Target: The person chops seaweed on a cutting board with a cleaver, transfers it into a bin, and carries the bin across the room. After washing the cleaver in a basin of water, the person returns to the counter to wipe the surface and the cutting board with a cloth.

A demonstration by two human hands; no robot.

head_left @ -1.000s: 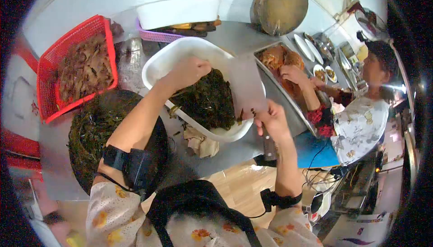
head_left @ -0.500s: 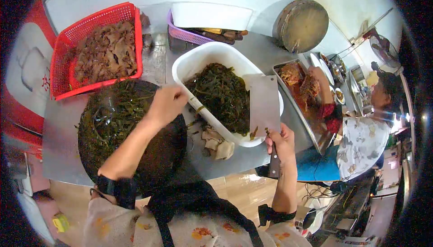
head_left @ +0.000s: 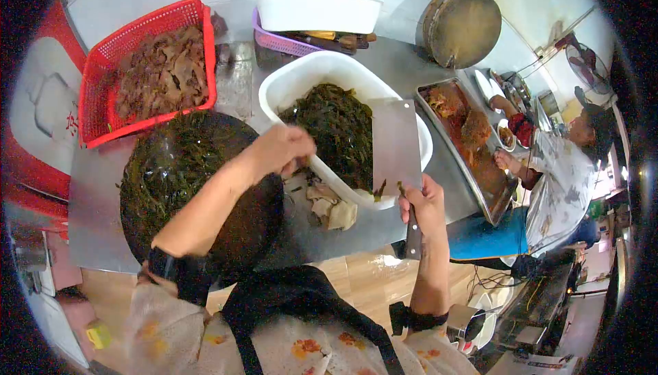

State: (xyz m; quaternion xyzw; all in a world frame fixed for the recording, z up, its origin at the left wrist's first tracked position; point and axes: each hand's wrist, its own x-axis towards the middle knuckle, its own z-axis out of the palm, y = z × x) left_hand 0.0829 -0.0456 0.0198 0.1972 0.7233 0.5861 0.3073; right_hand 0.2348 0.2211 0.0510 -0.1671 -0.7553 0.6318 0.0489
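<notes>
My right hand (head_left: 426, 205) grips the handle of a cleaver (head_left: 396, 145), its broad blade standing over the right side of a white tub (head_left: 274, 83). Bits of dark green leaf cling near the blade's base. Dark green leafy strips, resembling seaweed (head_left: 329, 125), fill the tub. Curled and slightly blurred, my left hand (head_left: 282, 150) is at the tub's left rim; what its fingers hold, if anything, is hidden. Below my left forearm, more green strips (head_left: 161, 169) are heaped on a round dark chopping block (head_left: 253, 221). Pale scraps (head_left: 332, 207) lie between block and tub.
A red basket (head_left: 211, 53) of brown sliced pieces stands back left. Behind the tub is a purple basket (head_left: 274, 40) with a white container. A round board (head_left: 462, 27) leans on the wall. At right, a co-worker (head_left: 558, 190) reaches near a metal tray (head_left: 456, 162) of reddish food.
My left hand has moved right, from above the block to the tub's rim. The cleaver stays over the tub in my right hand. The co-worker's hand has left the food in the tray.
</notes>
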